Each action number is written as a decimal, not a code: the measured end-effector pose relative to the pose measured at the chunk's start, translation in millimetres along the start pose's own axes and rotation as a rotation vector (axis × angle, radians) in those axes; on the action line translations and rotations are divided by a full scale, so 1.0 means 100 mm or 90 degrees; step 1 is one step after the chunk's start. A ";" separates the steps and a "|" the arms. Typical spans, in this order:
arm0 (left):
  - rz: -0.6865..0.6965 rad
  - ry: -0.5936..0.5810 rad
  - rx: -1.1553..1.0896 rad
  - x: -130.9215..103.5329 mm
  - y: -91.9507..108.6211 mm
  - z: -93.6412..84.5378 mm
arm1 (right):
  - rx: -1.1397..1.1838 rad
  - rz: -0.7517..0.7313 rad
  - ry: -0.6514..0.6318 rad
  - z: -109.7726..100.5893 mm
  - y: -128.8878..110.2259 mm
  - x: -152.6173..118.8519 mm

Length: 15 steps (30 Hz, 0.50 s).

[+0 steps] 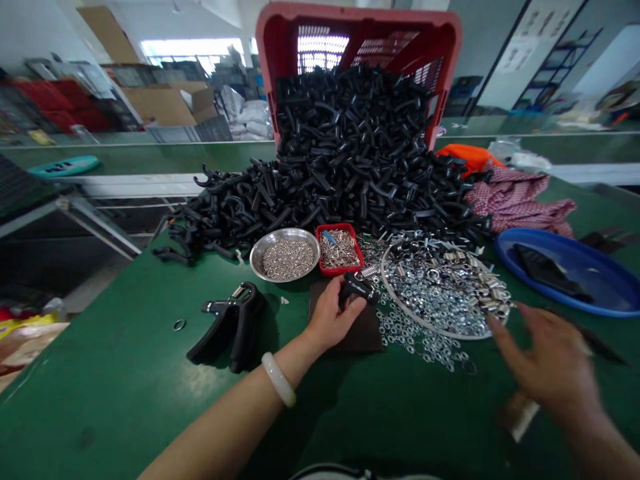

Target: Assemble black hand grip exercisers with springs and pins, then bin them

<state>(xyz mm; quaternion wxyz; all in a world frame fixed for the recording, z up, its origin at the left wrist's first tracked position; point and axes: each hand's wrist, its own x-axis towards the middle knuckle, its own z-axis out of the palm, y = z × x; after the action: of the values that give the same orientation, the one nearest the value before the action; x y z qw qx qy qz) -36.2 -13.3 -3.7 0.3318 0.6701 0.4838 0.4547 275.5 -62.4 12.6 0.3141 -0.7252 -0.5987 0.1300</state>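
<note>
My left hand is closed around a small black plastic part with pale lettering, just above a dark flat pad. My right hand, blurred by motion, is at the right rim of a round tray of metal rings and springs; its thumb and forefinger are spread, with nothing visible between them. Below it lies a blurred tool-like piece, its kind unclear. A black hand-grip exerciser with a spring rests on the table at the left, beside a single metal ring.
A metal bowl and a red square dish hold small metal pieces. Behind them, black handles spill from a red crate. A blue tray holds a dark phone-like slab. A checked cloth lies behind.
</note>
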 end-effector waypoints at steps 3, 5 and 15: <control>-0.025 -0.008 -0.019 -0.06 0.04 0.07 | 0.201 -0.126 -0.221 0.51 -0.87 -0.05; -0.061 0.000 -0.026 -0.10 0.06 0.07 | 0.278 -0.188 -0.248 0.79 -1.25 -0.04; -0.092 0.041 0.066 -0.24 -0.09 -0.02 | 0.429 -0.089 -0.327 1.00 -1.47 -0.07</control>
<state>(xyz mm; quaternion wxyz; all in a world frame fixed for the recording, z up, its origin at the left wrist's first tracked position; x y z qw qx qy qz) -44.5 -33.1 -17.7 0.3128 0.6346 0.5644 0.4252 102.3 -26.3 24.3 0.3822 -0.4841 -0.6294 0.4727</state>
